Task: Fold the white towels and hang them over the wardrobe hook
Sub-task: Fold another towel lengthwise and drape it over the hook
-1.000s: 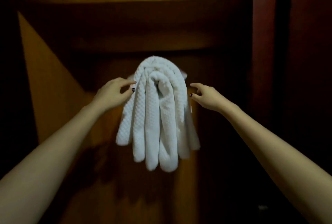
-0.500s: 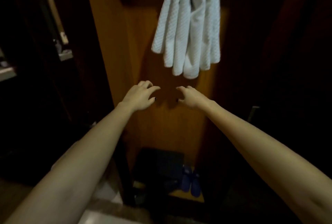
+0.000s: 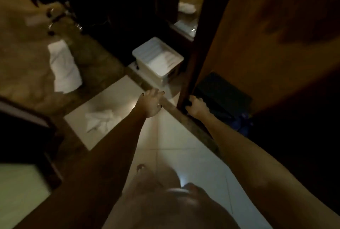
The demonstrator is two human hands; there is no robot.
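I look down at the floor beside the wardrobe. A crumpled white towel (image 3: 100, 119) lies on the pale floor tiles to the left of my left arm. Another white towel (image 3: 63, 67) lies spread on the brown stone surface at the left. My left hand (image 3: 150, 104) is stretched out over the floor with relaxed fingers and holds nothing. My right hand (image 3: 196, 106) hangs beside the dark edge of the wardrobe side panel (image 3: 197, 50), fingers loosely curled, holding nothing. The hung towels and the hook are out of view.
A white plastic bin (image 3: 159, 61) stands on the floor beyond my left hand. A dark box (image 3: 222, 93) and blue slippers (image 3: 242, 122) sit in the wardrobe bottom. A dark furniture edge (image 3: 27, 129) juts in at the left. The picture is blurred.
My view swung from the hung towels down and left to the floor. Both hands dropped away from the towels and now reach low, empty.
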